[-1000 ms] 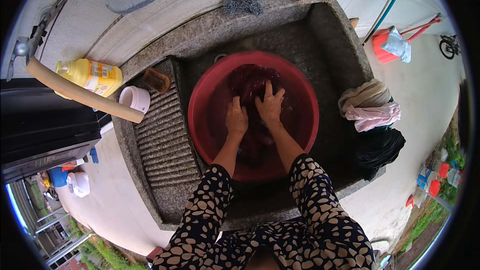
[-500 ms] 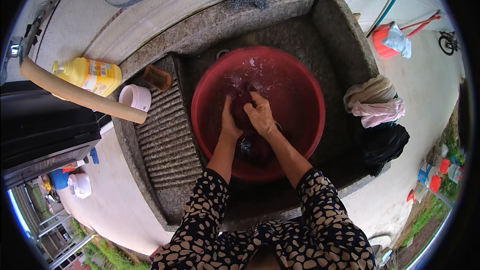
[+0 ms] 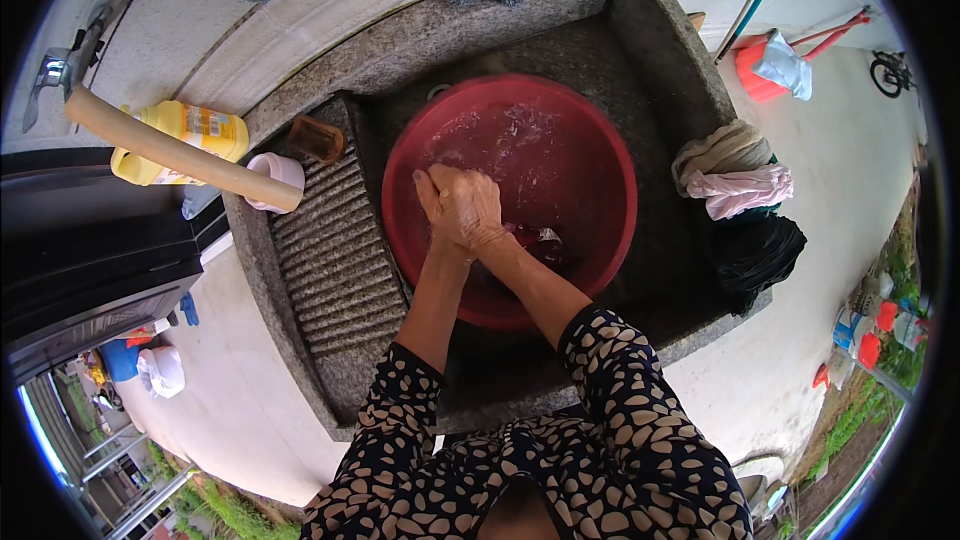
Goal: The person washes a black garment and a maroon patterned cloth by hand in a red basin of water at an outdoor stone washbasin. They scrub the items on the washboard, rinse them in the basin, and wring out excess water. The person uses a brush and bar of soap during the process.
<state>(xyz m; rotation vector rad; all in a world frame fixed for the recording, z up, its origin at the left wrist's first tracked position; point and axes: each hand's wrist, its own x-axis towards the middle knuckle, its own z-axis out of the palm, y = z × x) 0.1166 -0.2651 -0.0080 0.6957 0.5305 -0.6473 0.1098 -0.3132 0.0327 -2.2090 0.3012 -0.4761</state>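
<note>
A round red basin (image 3: 632, 205) of water stands in the stone sink. Over its left half my hands are pressed together. My right hand (image 3: 472, 202) is closed across the palm side of my left hand (image 3: 428, 196), which is mostly covered by it. Whether anything is squeezed between them is hidden. Beside my right wrist, a dark red cloth (image 3: 530, 234) with a whitish patch lies in the water. Foam streaks float on the water's far side.
Left of the basin is a ribbed stone washboard (image 3: 335, 250), with a brown soap dish (image 3: 317, 139), a white cup (image 3: 278, 180) and a yellow jug (image 3: 190, 140) near it. A tan pipe (image 3: 170, 145) juts over that side. Bundled cloths (image 3: 740, 185) and a black one (image 3: 757, 255) hang over the right rim.
My hands have risen out of the water, moved left and come together. The dark cloth that was under them now lies to their right. The view has shifted slightly.
</note>
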